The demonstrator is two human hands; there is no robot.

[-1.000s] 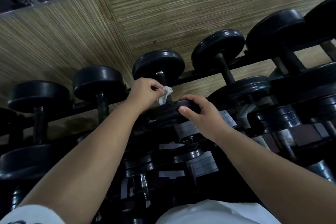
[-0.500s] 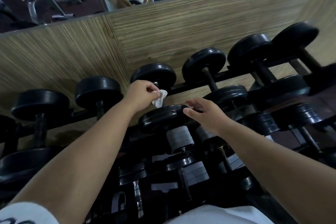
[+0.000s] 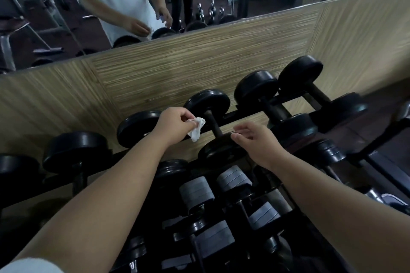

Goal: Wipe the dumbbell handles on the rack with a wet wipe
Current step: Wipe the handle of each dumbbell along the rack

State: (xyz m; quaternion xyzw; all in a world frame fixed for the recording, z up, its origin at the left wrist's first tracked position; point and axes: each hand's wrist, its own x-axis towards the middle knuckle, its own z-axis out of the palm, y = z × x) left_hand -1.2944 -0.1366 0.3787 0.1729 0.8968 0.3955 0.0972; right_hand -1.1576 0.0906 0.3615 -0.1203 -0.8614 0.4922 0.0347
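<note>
A row of black dumbbells lies on the top tier of the rack [image 3: 241, 115], handles pointing toward me. My left hand [image 3: 175, 125] pinches a crumpled white wet wipe [image 3: 196, 128], which hangs just left of one dumbbell's dark handle [image 3: 214, 126]. The wipe is beside that handle; contact is not clear. My right hand [image 3: 257, 139] hovers with fingers spread over the near black plate [image 3: 221, 150] of the same dumbbell, fingertips at its top edge. It holds nothing.
More dumbbells with grey plates [image 3: 196, 191] fill the lower tiers below my arms. A wood-grain wall panel [image 3: 177, 73] stands close behind the rack. Above it a mirror [image 3: 133, 2] reflects a person in a white shirt and gym equipment.
Both hands shifted right from one dumbbell to its neighbour. My right hand let go of the plate it gripped and opened. The view tilted up, showing more mirror.
</note>
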